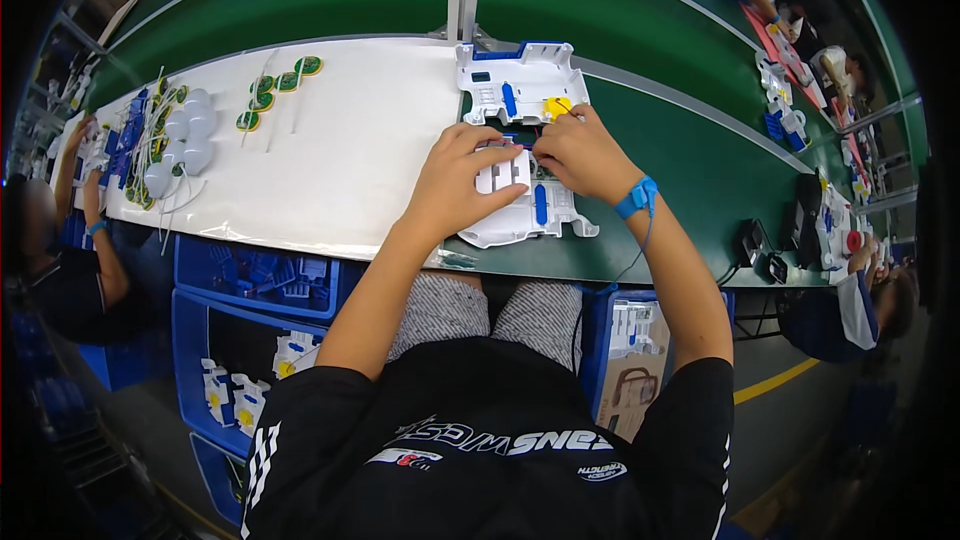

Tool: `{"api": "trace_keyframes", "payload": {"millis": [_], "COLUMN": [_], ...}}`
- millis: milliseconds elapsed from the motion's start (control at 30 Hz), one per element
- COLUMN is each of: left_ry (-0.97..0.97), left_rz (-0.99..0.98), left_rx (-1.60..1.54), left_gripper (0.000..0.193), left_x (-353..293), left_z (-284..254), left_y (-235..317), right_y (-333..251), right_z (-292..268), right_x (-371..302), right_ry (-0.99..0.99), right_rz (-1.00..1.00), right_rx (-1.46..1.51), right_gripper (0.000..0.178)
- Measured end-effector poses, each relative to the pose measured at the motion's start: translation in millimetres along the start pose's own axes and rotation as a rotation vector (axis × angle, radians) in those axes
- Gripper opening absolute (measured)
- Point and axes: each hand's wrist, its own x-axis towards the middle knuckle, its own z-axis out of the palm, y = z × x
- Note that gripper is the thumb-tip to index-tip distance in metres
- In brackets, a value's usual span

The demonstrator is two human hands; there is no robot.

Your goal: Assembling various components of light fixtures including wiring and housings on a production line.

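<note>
A white plastic housing half (500, 231) with a blue strip lies in front of me on the bench. My left hand (450, 178) grips the white slotted block (504, 174) in it, thumb on the near side and fingers on the far side. At the block's upper right, my right hand (584, 154) has its fingertips pinched together; what they hold is hidden. Just beyond lies a second white housing half (521, 72) with blue parts and a yellow piece (557, 108). A blue wrist strap (637, 197) with a cord circles my right wrist.
Several green round circuit boards (262, 100) lie on the white sheet (340, 155), with white domes (197, 128) and wires further left. Blue bins (180, 340) with white parts stand below the bench's left side, another bin (597, 340) below right. Co-workers sit at both sides.
</note>
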Motion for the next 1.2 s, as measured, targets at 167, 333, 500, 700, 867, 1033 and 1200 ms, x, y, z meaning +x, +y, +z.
{"api": "trace_keyframes", "payload": {"millis": [167,333,500,700,867,1033,1200], "left_ry": [-0.001,-0.025,-0.017,-0.040,-0.053,-0.044,-0.045], "left_rz": [-0.001,0.002,0.014,-0.001,-0.027,0.007,-0.003], "left_rx": [-0.009,-0.027,0.001,0.005,-0.002,0.014,0.006], "left_gripper": [0.042,0.043,0.044,0.044,0.044,0.044,0.043], "left_x": [0.0,1.7,2.6,6.0,6.2,7.7,7.8], "left_z": [0.5,1.3,-1.1,0.1,2.0,3.2,3.8], "left_y": [0.6,1.6,-0.8,-0.6,-1.0,-1.7,-2.3], "right_y": [-1.1,-1.4,-2.1,1.8,1.1,-0.7,1.9], "right_z": [2.4,0.6,-0.2,5.2,4.7,4.4,8.1], "right_x": [2.0,1.6,11.4,14.5,21.2,25.9,21.4], "right_ry": [-0.001,-0.026,-0.103,-0.096,-0.122,-0.170,-0.170], "right_rz": [0.006,0.012,-0.035,-0.032,-0.056,-0.079,-0.054], "right_rx": [-0.036,-0.084,-0.169,-0.215,-0.240,-0.299,-0.255], "right_gripper": [0.006,0.006,0.006,0.006,0.008,0.015,0.014]}}
